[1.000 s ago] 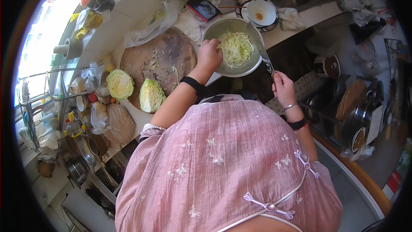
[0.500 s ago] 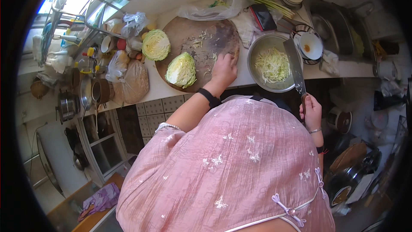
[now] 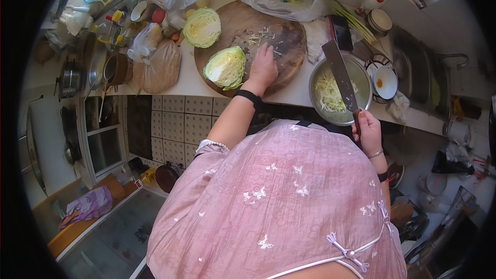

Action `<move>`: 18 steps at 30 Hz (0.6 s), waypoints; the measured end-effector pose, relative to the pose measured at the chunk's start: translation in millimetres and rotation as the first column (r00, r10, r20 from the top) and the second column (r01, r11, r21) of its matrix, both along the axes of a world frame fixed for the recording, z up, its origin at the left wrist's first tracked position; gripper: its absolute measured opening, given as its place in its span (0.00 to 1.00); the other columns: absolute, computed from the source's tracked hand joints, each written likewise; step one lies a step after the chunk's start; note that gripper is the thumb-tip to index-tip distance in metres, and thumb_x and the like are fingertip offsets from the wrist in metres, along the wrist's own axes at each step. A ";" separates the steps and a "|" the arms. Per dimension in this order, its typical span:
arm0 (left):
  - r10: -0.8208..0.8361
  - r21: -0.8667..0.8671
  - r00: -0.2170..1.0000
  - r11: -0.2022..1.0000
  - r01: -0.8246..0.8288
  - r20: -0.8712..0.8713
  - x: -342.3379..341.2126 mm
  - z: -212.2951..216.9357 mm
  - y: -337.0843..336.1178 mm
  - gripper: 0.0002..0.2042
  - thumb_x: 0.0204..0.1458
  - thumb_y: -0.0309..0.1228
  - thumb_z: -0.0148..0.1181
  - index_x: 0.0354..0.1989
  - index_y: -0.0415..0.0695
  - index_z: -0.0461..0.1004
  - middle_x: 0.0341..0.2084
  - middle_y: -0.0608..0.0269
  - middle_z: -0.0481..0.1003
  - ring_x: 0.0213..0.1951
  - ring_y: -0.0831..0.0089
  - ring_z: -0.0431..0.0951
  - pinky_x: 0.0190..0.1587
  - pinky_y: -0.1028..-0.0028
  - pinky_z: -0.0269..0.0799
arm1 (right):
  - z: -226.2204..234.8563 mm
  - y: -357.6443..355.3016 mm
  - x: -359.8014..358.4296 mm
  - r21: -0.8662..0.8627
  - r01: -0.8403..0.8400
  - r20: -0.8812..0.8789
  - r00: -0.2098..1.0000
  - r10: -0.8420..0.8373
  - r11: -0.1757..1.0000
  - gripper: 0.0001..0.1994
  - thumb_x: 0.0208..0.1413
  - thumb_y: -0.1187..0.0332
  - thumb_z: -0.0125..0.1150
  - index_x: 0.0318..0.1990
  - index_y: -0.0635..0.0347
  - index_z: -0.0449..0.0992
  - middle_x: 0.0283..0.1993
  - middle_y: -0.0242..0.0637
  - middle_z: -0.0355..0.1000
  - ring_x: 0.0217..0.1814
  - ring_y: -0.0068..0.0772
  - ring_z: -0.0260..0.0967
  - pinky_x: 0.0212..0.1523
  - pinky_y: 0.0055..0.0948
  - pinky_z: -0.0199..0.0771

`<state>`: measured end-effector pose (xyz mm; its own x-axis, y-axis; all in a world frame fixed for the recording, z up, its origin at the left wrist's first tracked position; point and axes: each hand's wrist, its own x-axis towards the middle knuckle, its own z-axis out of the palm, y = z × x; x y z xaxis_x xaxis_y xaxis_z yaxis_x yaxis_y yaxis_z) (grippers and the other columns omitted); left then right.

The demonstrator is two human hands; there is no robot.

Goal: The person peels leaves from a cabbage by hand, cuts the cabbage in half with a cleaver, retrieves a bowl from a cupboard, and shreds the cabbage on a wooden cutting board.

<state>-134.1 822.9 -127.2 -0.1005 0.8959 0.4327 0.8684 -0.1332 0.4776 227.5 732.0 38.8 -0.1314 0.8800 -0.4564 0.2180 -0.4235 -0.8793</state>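
My left hand [image 3: 264,68] lies low over the round wooden chopping board [image 3: 294,54], fingers stretched out toward scattered cabbage shreds [image 3: 262,36] and holding nothing I can see. Just left of it sits a cut piece of cabbage [image 3: 225,68], with a cabbage half [image 3: 202,27] behind, its cut face up. In my right hand [image 3: 369,133] is the handle of a kitchen cleaver [image 3: 338,70]. Its broad blade, flecked with bits of cabbage, slants over a metal bowl [image 3: 365,75]. Shredded cabbage [image 3: 329,93] fills part of that bowl, partly hidden by the blade.
A dark phone-like object [image 3: 341,32], green stalks [image 3: 354,18] and a plastic bag [image 3: 281,8] lie along the back. To the right are a white bowl [image 3: 383,81] and the sink [image 3: 413,67]. Bagged food [image 3: 161,67] and bottles crowd the left.
My left hand has moved farther up the board toward the shreds, its fingers straighter. The cleaver has swung left, from the bowl's right side to across it. The whole view has shifted.
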 end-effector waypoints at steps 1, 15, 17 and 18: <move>0.003 -0.003 1.000 1.000 -0.003 0.008 -0.9 6.1 -2.8 0.20 0.51 0.28 0.61 0.54 0.38 0.72 0.54 0.47 0.71 0.54 0.49 0.72 0.56 0.57 0.71 | 1.0 3.5 -2.9 -0.003 -0.003 0.008 1.000 0.003 1.000 0.22 0.70 0.53 0.52 0.55 0.65 0.75 0.22 0.27 0.67 0.17 0.14 0.58 0.18 0.16 0.59; 0.115 -0.248 0.993 0.963 -0.102 0.037 -165.8 59.2 -109.5 0.45 0.42 0.38 0.74 0.69 0.37 0.57 0.62 0.37 0.63 0.65 0.46 0.63 0.66 0.57 0.61 | -14.4 44.0 -134.4 -0.116 -0.081 -0.136 0.989 0.065 0.990 0.15 0.71 0.57 0.51 0.48 0.60 0.76 0.23 0.25 0.66 0.17 0.14 0.58 0.18 0.15 0.58; 0.089 -0.305 0.982 0.952 -0.036 0.164 -186.7 39.8 -92.0 0.48 0.41 0.41 0.75 0.70 0.35 0.55 0.63 0.34 0.63 0.66 0.44 0.63 0.67 0.57 0.60 | -23.7 48.7 -154.1 -0.144 -0.064 -0.136 0.990 0.045 0.987 0.15 0.70 0.57 0.52 0.47 0.59 0.76 0.22 0.25 0.66 0.17 0.14 0.58 0.17 0.16 0.58; 0.189 -0.424 0.911 0.905 -0.017 0.367 -195.2 33.4 -79.1 0.50 0.42 0.45 0.75 0.70 0.34 0.53 0.63 0.34 0.64 0.65 0.45 0.64 0.66 0.58 0.61 | -28.7 50.0 -162.4 -0.172 -0.071 -0.153 0.987 0.045 0.983 0.15 0.70 0.57 0.52 0.47 0.59 0.76 0.22 0.25 0.66 0.16 0.14 0.58 0.17 0.16 0.58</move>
<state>-329.3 743.8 -93.8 -0.2850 0.9567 -0.0589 0.5963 0.2251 0.7706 65.1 782.0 10.2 -0.2574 0.7766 -0.5750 0.1196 -0.5649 -0.8164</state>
